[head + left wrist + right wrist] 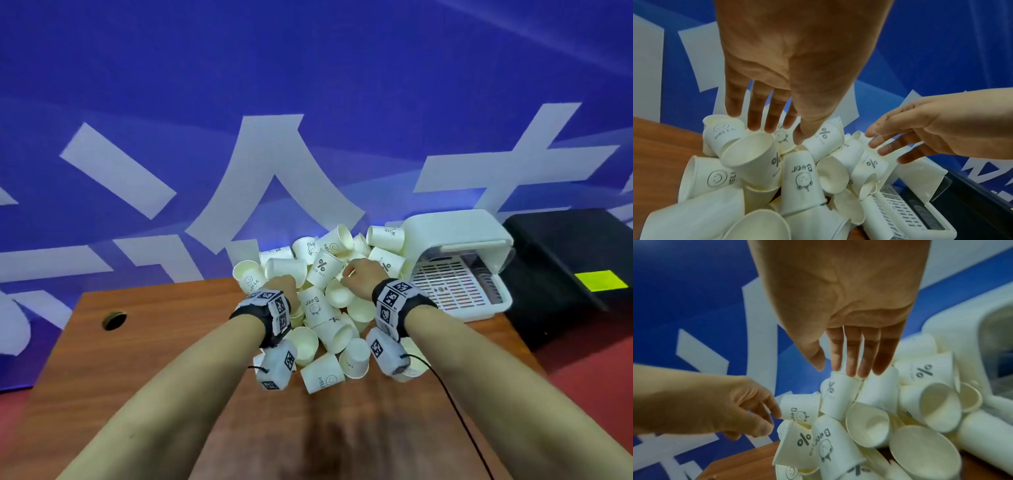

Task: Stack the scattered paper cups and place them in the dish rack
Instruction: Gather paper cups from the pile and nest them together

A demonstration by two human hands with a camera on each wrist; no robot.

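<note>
A heap of white paper cups, some printed "%", "Bear" or "HELLO", lies jumbled on the wooden table. My left hand hovers over the heap's left side. In the left wrist view its fingers are spread and straight just above an open cup, holding nothing. My right hand reaches over the heap's top right. In the right wrist view its straight fingertips touch the base of a "%" cup. The white dish rack stands right of the heap, its lid raised.
A black box with a yellow-green label sits right of the rack. The table has a round cable hole at its back left. A blue wall with white characters rises directly behind. A black cable trails from my right wrist.
</note>
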